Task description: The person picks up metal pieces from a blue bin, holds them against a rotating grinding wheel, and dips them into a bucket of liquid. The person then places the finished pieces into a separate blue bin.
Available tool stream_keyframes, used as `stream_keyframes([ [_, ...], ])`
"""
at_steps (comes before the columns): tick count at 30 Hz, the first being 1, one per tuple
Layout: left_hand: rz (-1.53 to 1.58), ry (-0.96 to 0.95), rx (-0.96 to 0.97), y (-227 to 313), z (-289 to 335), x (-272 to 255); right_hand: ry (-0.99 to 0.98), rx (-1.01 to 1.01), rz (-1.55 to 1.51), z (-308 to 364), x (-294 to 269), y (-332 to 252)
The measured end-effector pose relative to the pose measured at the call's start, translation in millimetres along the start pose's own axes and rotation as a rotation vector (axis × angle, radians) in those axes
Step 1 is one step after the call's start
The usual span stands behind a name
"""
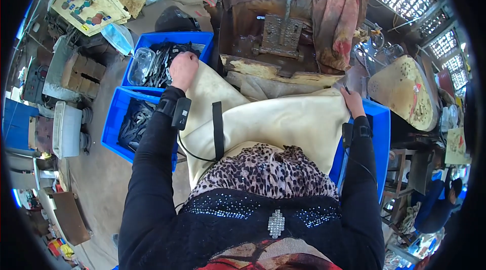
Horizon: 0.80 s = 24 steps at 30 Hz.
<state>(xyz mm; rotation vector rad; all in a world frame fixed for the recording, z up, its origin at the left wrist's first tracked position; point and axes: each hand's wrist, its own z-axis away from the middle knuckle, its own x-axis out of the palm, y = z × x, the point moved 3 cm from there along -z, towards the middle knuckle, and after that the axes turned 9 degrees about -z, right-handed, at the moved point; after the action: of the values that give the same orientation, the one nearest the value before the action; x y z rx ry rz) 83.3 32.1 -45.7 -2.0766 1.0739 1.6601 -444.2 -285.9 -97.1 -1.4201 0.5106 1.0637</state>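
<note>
My left hand [184, 71] is at the upper left, over the edge of a blue bin [205, 40] heaped with thin dark flat pieces [161, 67]. Its fingers curl in, and what they may grip is hidden. At the right, my right hand [354, 103] pinches a small thin dark piece [346, 88] that sticks up past the fingertips. This hand is beside the right edge of a cream sheet [283, 118] spread over my lap. A black strip [218, 130] lies across the sheet's left part.
A second blue bin [112, 124] of dark pieces stands nearer on the left; another blue bin [380, 118] is by my right forearm. Ahead is a worn metal block [281, 36] with an upright rod, flanked by stained cloth [338, 27]. A button control box [88, 4] sits far left.
</note>
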Motion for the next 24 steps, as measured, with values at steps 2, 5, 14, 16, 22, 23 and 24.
stream_keyframes([
  [2, -0.017, -0.116, -0.024, 17.7, 3.2, -9.2, 0.021, -0.006, 0.012, 1.4, -2.8, 11.9],
  [5, -0.009, -0.163, -0.009, 19.4, 10.1, -8.1, 0.045, -0.018, -0.002, 11.0, -2.9, 6.6],
  [14, -0.241, -0.127, -0.101, -9.9, -9.5, -10.4, 0.044, 0.019, 0.038, 15.8, -13.3, 5.6],
  [16, -0.314, -0.199, -0.114, -16.8, -9.7, -9.0, 0.05, 0.038, 0.07, 16.0, -15.8, 10.2],
  [22, -0.344, -0.132, 0.087, -9.2, -20.4, 1.9, 0.043, 0.049, 0.028, 22.3, -17.4, 10.3],
  [23, -0.332, -0.112, 0.149, -4.8, -21.0, 4.3, 0.058, 0.045, 0.028, 22.4, -16.5, 9.0],
  [24, -0.285, -0.121, 0.212, 0.7, -18.9, 8.7, 0.073, 0.041, 0.028, 22.8, -15.3, 7.5],
])
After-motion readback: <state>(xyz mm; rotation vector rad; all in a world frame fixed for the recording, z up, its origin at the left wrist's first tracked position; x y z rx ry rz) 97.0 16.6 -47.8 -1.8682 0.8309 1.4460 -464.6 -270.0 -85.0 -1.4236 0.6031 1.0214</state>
